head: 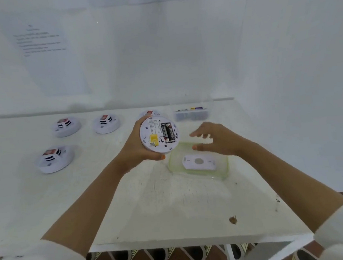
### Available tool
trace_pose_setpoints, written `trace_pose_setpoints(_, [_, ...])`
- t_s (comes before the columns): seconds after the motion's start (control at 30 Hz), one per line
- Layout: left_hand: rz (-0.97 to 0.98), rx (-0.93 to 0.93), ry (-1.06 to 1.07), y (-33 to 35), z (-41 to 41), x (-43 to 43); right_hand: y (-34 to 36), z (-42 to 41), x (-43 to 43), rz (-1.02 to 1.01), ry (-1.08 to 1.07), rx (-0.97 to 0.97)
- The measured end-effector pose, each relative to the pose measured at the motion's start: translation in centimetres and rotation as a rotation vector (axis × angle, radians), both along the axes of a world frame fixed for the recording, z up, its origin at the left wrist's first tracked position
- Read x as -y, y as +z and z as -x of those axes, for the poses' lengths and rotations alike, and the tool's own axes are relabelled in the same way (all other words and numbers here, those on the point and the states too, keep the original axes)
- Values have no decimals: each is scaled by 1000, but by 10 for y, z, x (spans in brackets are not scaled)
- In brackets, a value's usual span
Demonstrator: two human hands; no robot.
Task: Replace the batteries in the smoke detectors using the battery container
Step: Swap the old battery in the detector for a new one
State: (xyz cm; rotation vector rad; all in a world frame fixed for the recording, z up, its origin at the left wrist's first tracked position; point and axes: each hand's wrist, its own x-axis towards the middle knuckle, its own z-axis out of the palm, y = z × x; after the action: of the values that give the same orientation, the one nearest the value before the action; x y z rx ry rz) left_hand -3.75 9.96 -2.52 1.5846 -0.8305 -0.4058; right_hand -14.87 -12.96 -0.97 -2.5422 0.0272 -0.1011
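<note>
1. Left hand [134, 151] grips the round smoke detector [155, 135] by its rim. The fingers are curled around the edge, and the back side is turned up to the camera.
2. Inside this grip, the two batteries [168, 132] sit side by side in the open compartment, on the right half of the disc. Their long axis points away from the person, tilted a little to the left.
3. Just right of the grip, the right hand [215, 140] hovers with spread fingers and holds nothing. It does not touch the detector. I judge that it is the free hand nearest to the batteries, so lifting them out falls to it.
4. Under that hand, a green-edged tray [224, 166] lies on the table [173, 212], with a white cover plate [198, 161] in it.
5. Beyond the grip and to its right stands the battery container [192, 115]. The new cells probably come from there.
6. Well to the left of the grip, other detectors [66, 126] rest face up.
</note>
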Motion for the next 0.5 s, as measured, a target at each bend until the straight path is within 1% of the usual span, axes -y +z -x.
trace_pose_setpoints(0.07, [12,6,-29,3,-2,3,15,-10,-12,-30,-6,226])
trace_pose_setpoints(0.13, [28,12,-59,7,-5,7,26,-20,-23,-60,26,318])
trace_pose_setpoints(0.23, [52,7,-98,11,-10,14,33,-30,-32,-67,70,294])
trace_pose_setpoints(0.37, [49,23,-155,14,-21,22,32,-37,-26,-44,60,283])
trace_pose_setpoints(0.5, [11,26,-150,9,-37,35,32,-50,-14,105,44,235])
